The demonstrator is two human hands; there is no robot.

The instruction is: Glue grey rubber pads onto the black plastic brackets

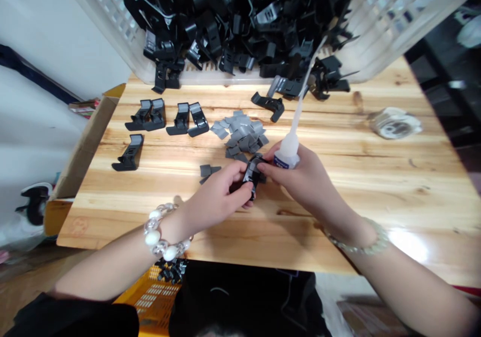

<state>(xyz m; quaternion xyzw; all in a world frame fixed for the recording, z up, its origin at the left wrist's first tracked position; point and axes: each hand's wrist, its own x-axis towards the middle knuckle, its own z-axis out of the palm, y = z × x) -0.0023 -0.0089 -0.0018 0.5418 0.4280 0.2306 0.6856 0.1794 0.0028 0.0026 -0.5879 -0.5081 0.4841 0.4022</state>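
Observation:
My left hand is closed round a small black plastic clip just above the wooden table. My right hand grips a white glue bottle with a long thin nozzle pointing up and away; its fingertips also touch the clip. A heap of small grey pads lies just beyond both hands. Two loose grey pads lie left of the clip.
A tipped white crate at the back spills several black clips onto the table. Finished-looking black clips stand in a row at the left. A tape roll lies at the right. A cardboard box sits left; an orange basket is below.

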